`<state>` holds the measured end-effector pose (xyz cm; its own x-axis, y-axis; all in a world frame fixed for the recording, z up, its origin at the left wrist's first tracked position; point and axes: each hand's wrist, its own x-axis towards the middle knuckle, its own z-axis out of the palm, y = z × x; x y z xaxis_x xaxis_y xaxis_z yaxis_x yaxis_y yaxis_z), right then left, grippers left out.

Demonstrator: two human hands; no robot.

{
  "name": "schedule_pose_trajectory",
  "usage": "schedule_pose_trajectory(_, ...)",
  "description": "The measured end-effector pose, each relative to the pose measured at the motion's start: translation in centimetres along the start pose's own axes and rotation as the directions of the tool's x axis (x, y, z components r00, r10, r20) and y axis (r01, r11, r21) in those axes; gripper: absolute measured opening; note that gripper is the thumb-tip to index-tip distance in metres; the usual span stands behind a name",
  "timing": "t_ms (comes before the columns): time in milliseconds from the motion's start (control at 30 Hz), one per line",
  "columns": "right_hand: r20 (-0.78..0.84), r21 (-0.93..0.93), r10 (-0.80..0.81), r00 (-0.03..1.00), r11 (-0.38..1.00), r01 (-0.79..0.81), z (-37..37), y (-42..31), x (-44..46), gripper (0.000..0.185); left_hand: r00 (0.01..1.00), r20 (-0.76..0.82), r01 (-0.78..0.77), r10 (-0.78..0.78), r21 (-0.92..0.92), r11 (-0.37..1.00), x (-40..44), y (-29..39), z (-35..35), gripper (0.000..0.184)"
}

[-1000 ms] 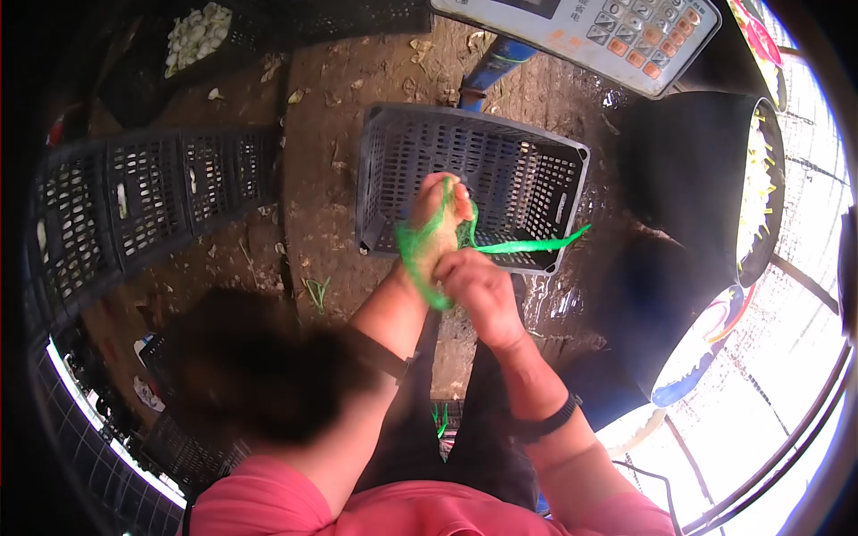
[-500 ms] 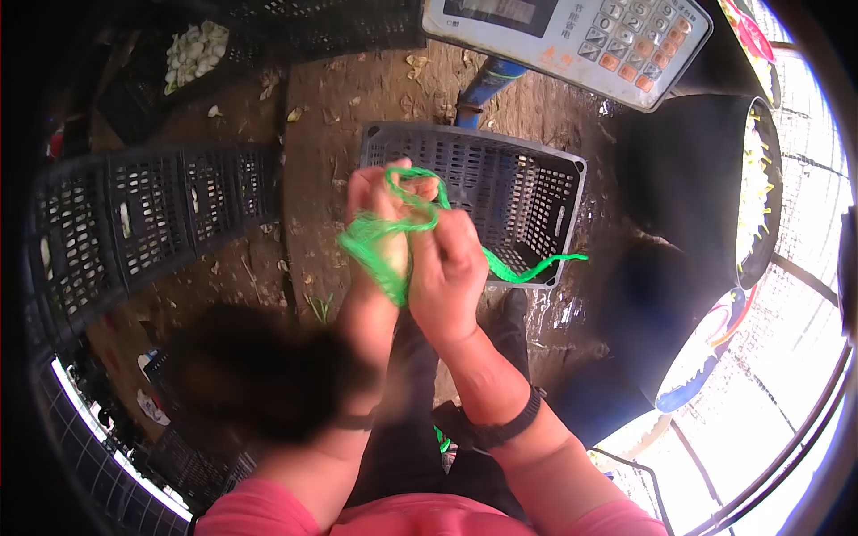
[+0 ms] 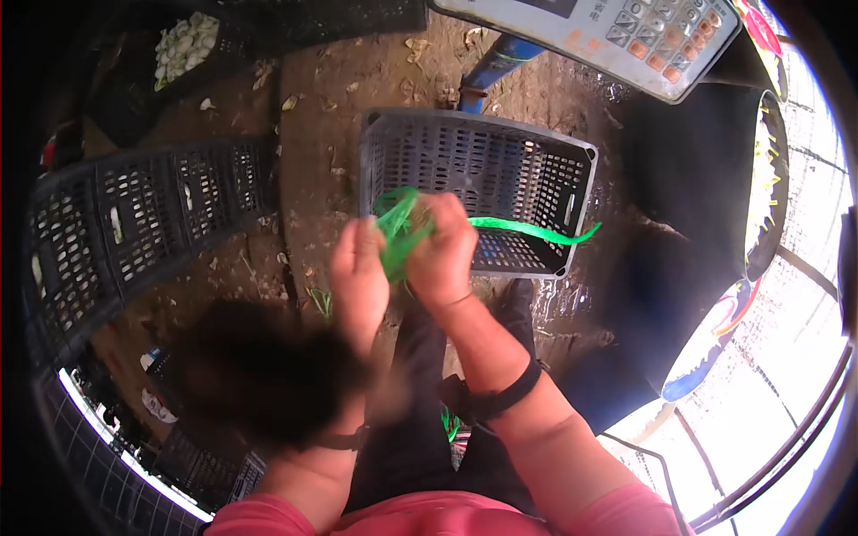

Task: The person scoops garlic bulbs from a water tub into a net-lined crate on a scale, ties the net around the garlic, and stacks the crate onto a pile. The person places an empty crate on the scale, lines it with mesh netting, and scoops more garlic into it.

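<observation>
Green mesh netting (image 3: 400, 234) is bunched and stretched between my two hands, blurred by motion. My left hand (image 3: 359, 275) pinches its left side. Close beside it, my right hand (image 3: 444, 255) is closed around the other side. A narrow green tail (image 3: 536, 231) trails from the right hand to the right, over a grey slotted plastic crate (image 3: 478, 129). Both hands are above the crate's near edge. What lies inside my right fist is hidden.
A scale with a keypad (image 3: 617, 40) stands beyond the crate on a blue post (image 3: 500, 70). Black crates (image 3: 147, 210) line the left, one holding pale vegetables (image 3: 186, 49). Large dark containers (image 3: 693, 179) stand at right. A dark blurred shape (image 3: 268, 371) covers part of the lower left.
My hands have come down and drawn apart a little, with the left now lower. The looped netting is gathered between them, and its tail has straightened to the right.
</observation>
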<state>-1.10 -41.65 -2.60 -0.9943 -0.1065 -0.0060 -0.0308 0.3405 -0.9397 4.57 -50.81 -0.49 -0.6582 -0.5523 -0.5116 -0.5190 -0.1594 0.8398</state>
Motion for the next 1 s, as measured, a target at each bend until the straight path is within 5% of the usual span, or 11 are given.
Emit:
schedule_pose_trajectory(133,-0.104,0.111,0.551,0.828,0.833,-0.541,-3.1,4.9,0.7,0.023,0.967,-0.131,0.145,-0.216,-0.41,0.9,2.7,0.2,-2.4,0.024)
schedule_pose_trajectory(233,0.168,0.699,0.832,0.528,0.277,-0.659,-7.0,7.0,0.8,0.018,0.916,-0.061,0.25,-0.397,-0.688,0.681,4.1,-0.5,-3.4,0.025)
schedule_pose_trajectory(333,0.354,0.838,0.874,0.332,-0.139,-0.527,-10.4,8.7,1.1,0.018,0.855,-0.006,0.255,-0.518,-0.866,0.43,5.3,-1.9,-4.7,0.029)
schedule_pose_trajectory(367,0.377,0.871,0.84,0.389,-0.179,-0.458,-11.8,11.3,0.3,0.02,0.904,0.241,0.338,-0.354,-0.909,0.244,5.9,-3.4,-6.4,0.03)
schedule_pose_trajectory(400,0.641,0.767,0.572,0.512,-0.494,-0.409,-14.3,14.7,-0.4,0.019,0.889,0.439,0.45,-0.131,-0.89,0.07,6.2,-4.3,-7.6,0.031)
schedule_pose_trajectory(533,0.139,0.752,0.871,0.471,0.217,-0.623,-17.6,13.5,1.4,0.018,0.91,0.254,0.397,-0.327,-0.76,0.515,7.6,-1.9,-10.3,0.035)
schedule_pose_trajectory(700,0.021,0.692,0.856,0.516,0.36,-0.626,-21.8,17.2,2.6,0.02,0.983,0.02,0.158,-0.185,-0.617,0.771,11.1,-0.8,-16.8,0.035)
schedule_pose_trajectory(833,0.169,0.492,0.745,0.646,0.504,-0.71,-18.6,14.6,3.4,0.016,0.967,0.109,0.243,-0.23,-0.13,0.961,9.2,0.5,-11.1,0.026)
schedule_pose_trajectory(900,0.242,0.507,0.694,0.678,0.505,-0.698,-17.4,13.5,3.4,0.016,0.881,0.457,0.039,-0.121,0.185,0.982,8.1,0.4,-8.9,0.035)
schedule_pose_trajectory(933,0.238,0.502,0.705,0.667,0.499,-0.707,-16.9,13.3,3.4,0.017,0.833,0.527,0.068,-0.17,0.207,0.976,7.4,0.5,-7.6,0.049)
schedule_pose_trajectory(1000,0.254,0.48,0.681,0.687,0.528,-0.701,-16.8,13.0,3.3,0.022,0.845,0.533,-0.251,-0.053,0.481,0.84,6.9,0.3,-5.6,0.057)
